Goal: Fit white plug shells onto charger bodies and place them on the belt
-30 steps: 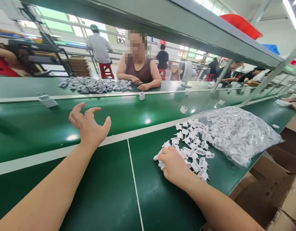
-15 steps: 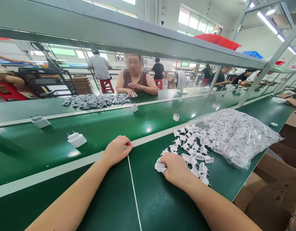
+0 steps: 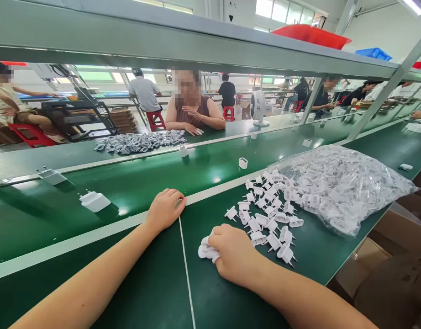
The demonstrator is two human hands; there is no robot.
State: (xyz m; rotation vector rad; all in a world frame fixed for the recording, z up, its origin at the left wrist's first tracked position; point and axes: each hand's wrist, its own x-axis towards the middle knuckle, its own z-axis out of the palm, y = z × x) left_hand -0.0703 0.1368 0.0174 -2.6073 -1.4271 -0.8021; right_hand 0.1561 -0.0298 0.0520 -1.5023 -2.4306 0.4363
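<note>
My left hand (image 3: 165,208) rests on the pale strip (image 3: 205,190) along the near side of the green belt, its fingers curled in; what they hold, if anything, is hidden. My right hand (image 3: 233,249) is closed on a white wad (image 3: 207,246) that looks like folded cloth, low over the green tabletop (image 3: 224,299). Just right of that hand lies a loose heap of white two-pin plug pieces (image 3: 261,220). White charger bodies (image 3: 95,201) sit spaced out on the belt, one with its pins up beyond my left hand.
A clear plastic bag (image 3: 354,192) full of white pieces lies to the right, above cardboard boxes (image 3: 371,256). Across the belt a person (image 3: 197,107) sits by a grey-white heap (image 3: 142,142) and a fan (image 3: 259,108). A grey shelf (image 3: 197,48) spans overhead.
My right hand has drawn the white wad leftward, away from the plug heap. Chargers on the belt have shifted left. My left hand keeps its place at the strip; the view has turned slightly.
</note>
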